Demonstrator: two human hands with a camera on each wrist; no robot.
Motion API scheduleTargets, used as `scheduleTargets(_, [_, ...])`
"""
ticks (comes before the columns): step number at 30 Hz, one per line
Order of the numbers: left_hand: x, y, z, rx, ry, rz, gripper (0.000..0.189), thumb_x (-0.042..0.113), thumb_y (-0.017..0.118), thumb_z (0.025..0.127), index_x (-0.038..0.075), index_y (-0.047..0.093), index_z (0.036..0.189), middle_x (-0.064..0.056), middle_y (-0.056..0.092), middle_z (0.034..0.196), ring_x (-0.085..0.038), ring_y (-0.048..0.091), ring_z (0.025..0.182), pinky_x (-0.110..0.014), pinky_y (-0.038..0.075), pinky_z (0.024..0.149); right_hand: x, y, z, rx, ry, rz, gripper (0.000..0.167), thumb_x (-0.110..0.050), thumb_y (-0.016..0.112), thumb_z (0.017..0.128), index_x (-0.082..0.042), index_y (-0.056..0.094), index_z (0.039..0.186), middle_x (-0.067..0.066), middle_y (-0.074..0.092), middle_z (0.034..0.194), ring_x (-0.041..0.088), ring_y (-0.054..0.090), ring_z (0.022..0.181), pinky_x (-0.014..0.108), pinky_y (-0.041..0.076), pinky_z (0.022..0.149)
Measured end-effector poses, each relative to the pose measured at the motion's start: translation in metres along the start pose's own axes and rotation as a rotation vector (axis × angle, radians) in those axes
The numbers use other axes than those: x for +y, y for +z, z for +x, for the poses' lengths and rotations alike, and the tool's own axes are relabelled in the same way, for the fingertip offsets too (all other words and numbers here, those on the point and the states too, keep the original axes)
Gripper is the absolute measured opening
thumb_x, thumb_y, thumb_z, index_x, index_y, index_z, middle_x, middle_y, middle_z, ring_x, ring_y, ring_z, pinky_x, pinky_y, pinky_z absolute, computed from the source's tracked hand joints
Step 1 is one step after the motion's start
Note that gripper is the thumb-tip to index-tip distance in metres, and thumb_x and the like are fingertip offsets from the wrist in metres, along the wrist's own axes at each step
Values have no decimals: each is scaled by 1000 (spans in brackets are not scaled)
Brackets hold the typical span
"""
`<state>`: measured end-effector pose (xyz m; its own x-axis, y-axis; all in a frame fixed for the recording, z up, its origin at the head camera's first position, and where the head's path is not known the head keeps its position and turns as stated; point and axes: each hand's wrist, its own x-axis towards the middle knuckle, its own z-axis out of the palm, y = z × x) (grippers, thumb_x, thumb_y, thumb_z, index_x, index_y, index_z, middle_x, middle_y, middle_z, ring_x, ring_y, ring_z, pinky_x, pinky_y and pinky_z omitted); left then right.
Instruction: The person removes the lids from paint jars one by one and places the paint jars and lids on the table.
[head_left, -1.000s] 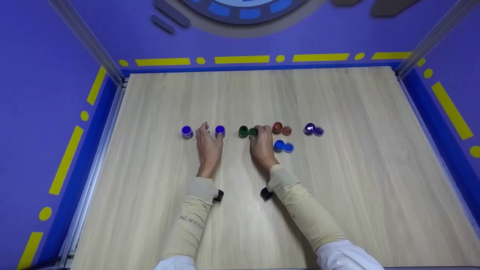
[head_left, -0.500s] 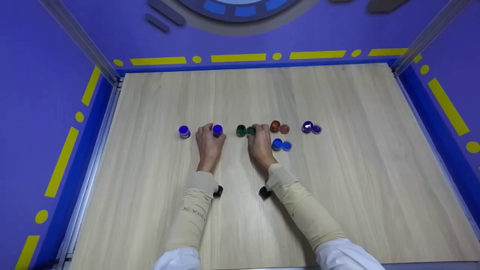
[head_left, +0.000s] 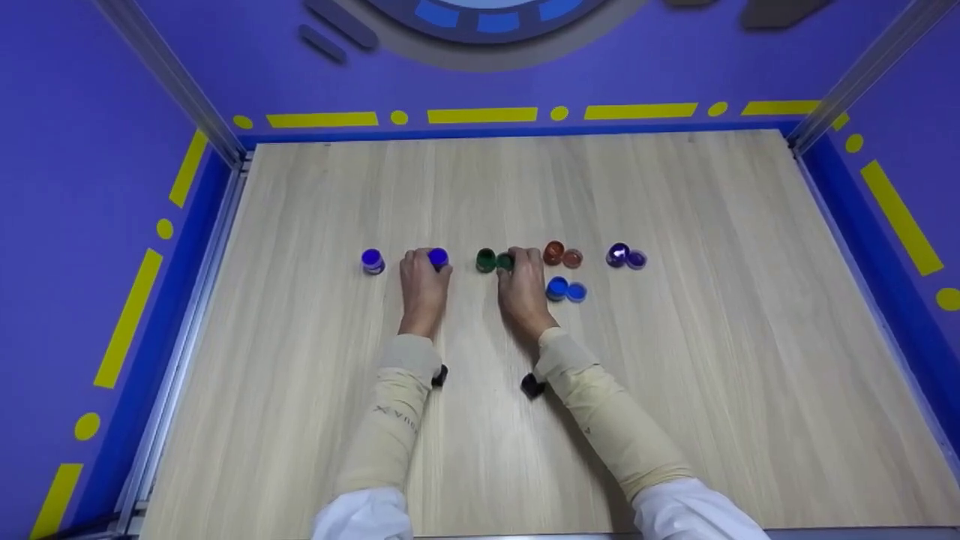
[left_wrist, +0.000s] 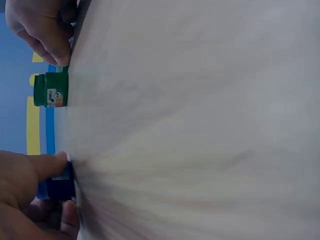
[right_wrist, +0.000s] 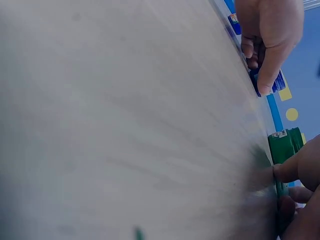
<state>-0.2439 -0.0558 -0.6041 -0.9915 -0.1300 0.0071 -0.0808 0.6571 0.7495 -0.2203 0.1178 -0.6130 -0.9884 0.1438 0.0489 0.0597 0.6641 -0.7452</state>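
Observation:
My left hand (head_left: 424, 291) grips a small blue-violet paint jar (head_left: 438, 258) standing on the table, thumb on its right side and fingers on its left. The left wrist view shows that jar (left_wrist: 61, 186) between thumb and fingers. My right hand (head_left: 523, 291) pinches the round green lid (head_left: 505, 261) lying flat against the foot of an uncovered green paint jar (head_left: 486, 260). In the right wrist view, thumb and fingers lie either side of the lid, beside the green jar (right_wrist: 285, 145). A second blue-violet jar (head_left: 373, 261) stands left of my left hand.
Right of my right hand stand uncovered jars with lids beside them: an orange-brown jar (head_left: 553, 253), a bright blue jar (head_left: 556, 288) close to the hand, and a dark purple jar (head_left: 618, 255). Blue panels (head_left: 480, 90) enclose the wooden table (head_left: 720, 360) at the back and sides.
My left hand has closed its fingers round the blue-violet jar, which one second ago it only reached beside with spread fingers. My right hand stays at the green lid.

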Motion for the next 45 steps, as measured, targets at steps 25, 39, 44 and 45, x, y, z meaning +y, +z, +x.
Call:
scheduleTargets(25, [2, -8, -12, -32, 34, -9, 21, 0, 73, 88, -9, 67, 106, -22, 64, 106, -38, 61, 105, -46, 48, 96, -20, -31, -27, -150, 33, -17, 62, -8, 67, 98, 16, 38, 148, 31, 52, 136, 40, 55, 127, 47, 44, 109])
scheduleTargets(39, [-4, -13, -45, -105, 54, -11, 32, 2, 78, 87, -9, 66, 114, -20, 63, 111, -35, 60, 111, -43, 46, 102, -18, -47, -54, -250, -96, 47, 28, -5, 72, 94, 9, 69, 117, 15, 71, 95, 26, 68, 88, 42, 57, 81])
scheduleTargets(44, [-7, -16, -55, -125, 88, -7, 32, 2, 79, 85, -9, 66, 112, -19, 64, 109, -34, 62, 108, -44, 47, 100, -12, -48, -62, -317, -185, 72, 28, -6, 72, 95, 7, 69, 120, 12, 72, 100, 24, 68, 91, 41, 57, 83])
scheduleTargets(45, [-7, -16, -57, -125, 90, -8, 31, 2, 79, 85, -8, 67, 112, -19, 64, 109, -33, 62, 108, -44, 47, 100, -11, -48, -63, -331, -206, 78, 28, -7, 71, 96, 7, 69, 121, 12, 72, 101, 24, 68, 92, 41, 57, 84])
